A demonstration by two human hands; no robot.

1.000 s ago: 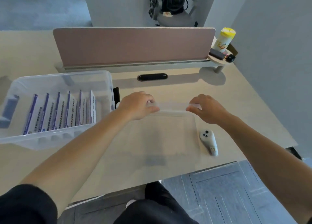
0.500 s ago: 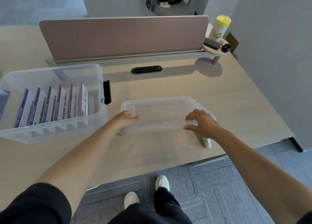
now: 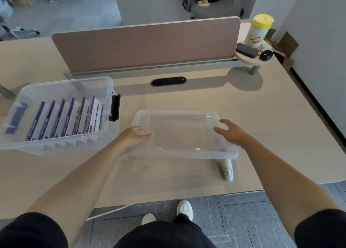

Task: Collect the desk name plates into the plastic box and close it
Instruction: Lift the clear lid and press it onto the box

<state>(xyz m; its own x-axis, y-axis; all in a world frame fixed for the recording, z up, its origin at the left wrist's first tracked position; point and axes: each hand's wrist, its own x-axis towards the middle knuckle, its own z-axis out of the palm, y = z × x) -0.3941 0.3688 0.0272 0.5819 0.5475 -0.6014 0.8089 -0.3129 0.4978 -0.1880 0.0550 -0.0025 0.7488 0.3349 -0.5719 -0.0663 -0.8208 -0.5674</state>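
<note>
Desk (image 3: 243, 116) bears open plastic box (image 3: 56, 147) at my left, name plates (image 3: 74, 116) in row inside. Lid (image 3: 183, 133), flat on desk a second ago, is now lifted; my left hand (image 3: 131, 137) and right hand (image 3: 230, 131) grip its sides. Closing comes next, I judge.

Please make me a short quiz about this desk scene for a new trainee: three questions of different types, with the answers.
1. True or false: the lid already sits on the plastic box.
2. The lid is held by: A) one hand, B) both hands, C) no hand.
3. How many name plates stand in the box?

Key: 1 false; 2 B, left hand and right hand; 3 six.
</note>
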